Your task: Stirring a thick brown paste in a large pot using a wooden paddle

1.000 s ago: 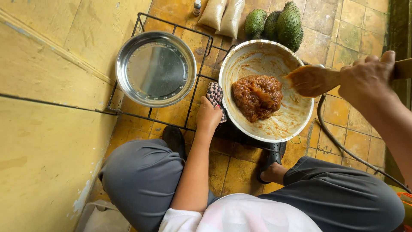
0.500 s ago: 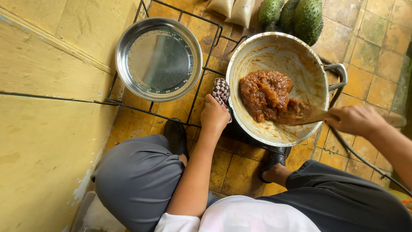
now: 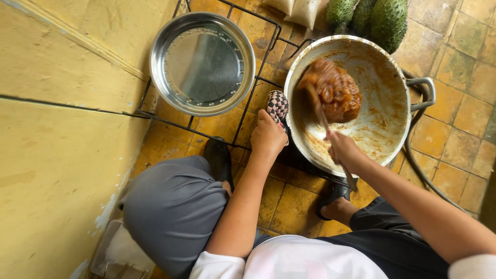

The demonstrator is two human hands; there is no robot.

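- At about nine o'clock in the view, a yellow painted wall (image 3: 57,155) fills the left side, with nothing resting against it but a pale object low at seven o'clock.
- At eleven o'clock, an empty steel pan (image 3: 202,63) sits on a black wire rack (image 3: 243,111) laid over orange floor tiles.
- Near the centre, the left hand (image 3: 268,137) is closed around a checked cloth (image 3: 278,105), pinching it against the near-left rim of the wok, fingers curled and pressed together.
- At one o'clock, the wide metal wok (image 3: 382,129) holds a thick reddish-brown paste (image 3: 333,90), gathered in one lump toward the wok's upper left; the bare wall around it is smeared with residue.
- Just right of centre, the right hand (image 3: 343,150) is wrapped in a fist around the handle of a wooden spatula (image 3: 319,111), whose blade is blurred and pushed into the lump's left edge.
- The step in hand appears to be stirring and turning the paste while the wok is steadied.
- The next move likely calls for a firm scrape along the wall, with the cloth grip kept tight so the wok does not shift.
- At twelve to one o'clock, green spiky fruits (image 3: 385,20) lie beyond the wok; a hose (image 3: 421,165) curves at three o'clock.
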